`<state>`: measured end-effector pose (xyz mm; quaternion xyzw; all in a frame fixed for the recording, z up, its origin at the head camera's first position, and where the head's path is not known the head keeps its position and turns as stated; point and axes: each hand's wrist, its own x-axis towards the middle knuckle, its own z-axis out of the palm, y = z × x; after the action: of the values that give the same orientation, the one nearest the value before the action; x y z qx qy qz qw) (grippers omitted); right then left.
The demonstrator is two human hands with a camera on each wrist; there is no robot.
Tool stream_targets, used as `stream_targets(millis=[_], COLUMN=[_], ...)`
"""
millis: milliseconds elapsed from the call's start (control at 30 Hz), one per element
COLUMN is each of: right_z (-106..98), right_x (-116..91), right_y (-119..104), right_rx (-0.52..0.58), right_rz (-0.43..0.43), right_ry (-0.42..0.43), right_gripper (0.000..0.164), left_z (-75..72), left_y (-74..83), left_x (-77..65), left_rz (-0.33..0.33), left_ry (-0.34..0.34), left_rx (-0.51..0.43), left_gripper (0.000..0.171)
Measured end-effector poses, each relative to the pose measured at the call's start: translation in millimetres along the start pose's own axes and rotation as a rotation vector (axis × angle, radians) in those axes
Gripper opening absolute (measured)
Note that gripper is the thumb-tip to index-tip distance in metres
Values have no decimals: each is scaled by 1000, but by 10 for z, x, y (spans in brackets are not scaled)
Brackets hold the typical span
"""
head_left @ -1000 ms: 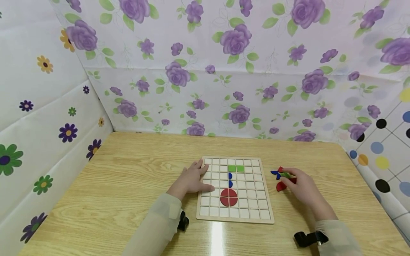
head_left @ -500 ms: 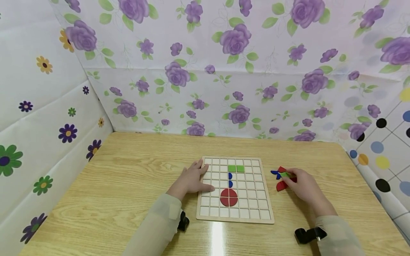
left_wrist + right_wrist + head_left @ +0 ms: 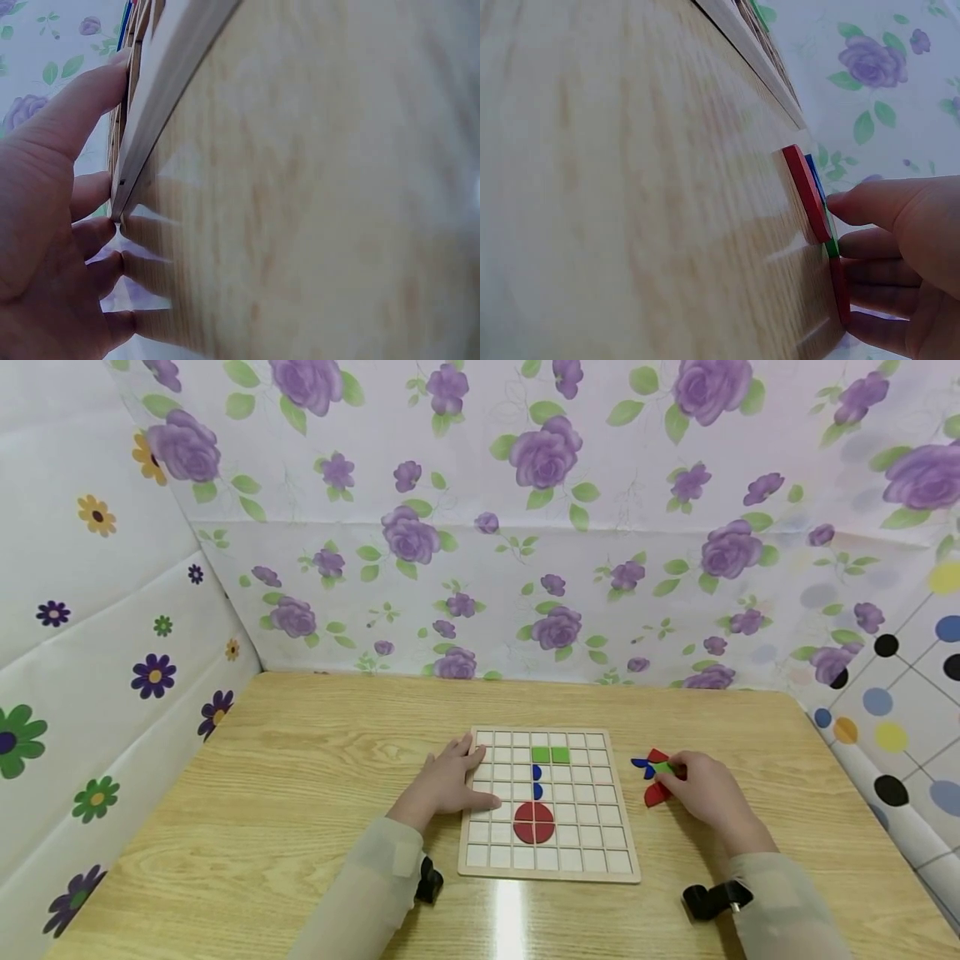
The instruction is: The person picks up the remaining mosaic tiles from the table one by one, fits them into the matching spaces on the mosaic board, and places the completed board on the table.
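Note:
A wooden grid board [image 3: 551, 878] lies on the table. Two green squares [image 3: 551, 755], two blue half-discs [image 3: 537, 782] and a red disc of quarter pieces [image 3: 534, 822] sit in its cells. My left hand [image 3: 444, 782] rests with spread fingers over the board's left edge, its thumb lying on the grid; the left wrist view shows the fingertips along the side. To the right of the board, my right hand [image 3: 712, 791] pinches a green piece [image 3: 662, 767] between thumb and fingers, low among loose pieces. Its far side is hidden by the fingers.
Around the right hand lie loose blue pieces [image 3: 642, 765] and red pieces [image 3: 657, 794]; one red piece is partly under the fingers. The wooden table [image 3: 322, 760] ends at a floral cloth [image 3: 495, 610] behind, with patterned cloths at both sides.
The green piece, mostly covered by the right fingers at first, now shows more at the thumb. A red piece under that hand has become more hidden. The left hand stays put.

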<state>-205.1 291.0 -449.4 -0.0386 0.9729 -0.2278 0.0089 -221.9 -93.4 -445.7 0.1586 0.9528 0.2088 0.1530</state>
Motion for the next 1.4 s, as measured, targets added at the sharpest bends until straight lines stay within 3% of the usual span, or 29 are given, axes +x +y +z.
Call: stream_targets(millis=[1400], right_z=[-9], right_x=[-1], right_y=[-46], right_rx=[-19], right_rz=[20], right_ry=[-22], right_gripper=[38], left_z=[36], left_y=[-26], left_x=[11], left_rz=[25], left_ry=[18], left_rx=[-36], left_gripper=[92])
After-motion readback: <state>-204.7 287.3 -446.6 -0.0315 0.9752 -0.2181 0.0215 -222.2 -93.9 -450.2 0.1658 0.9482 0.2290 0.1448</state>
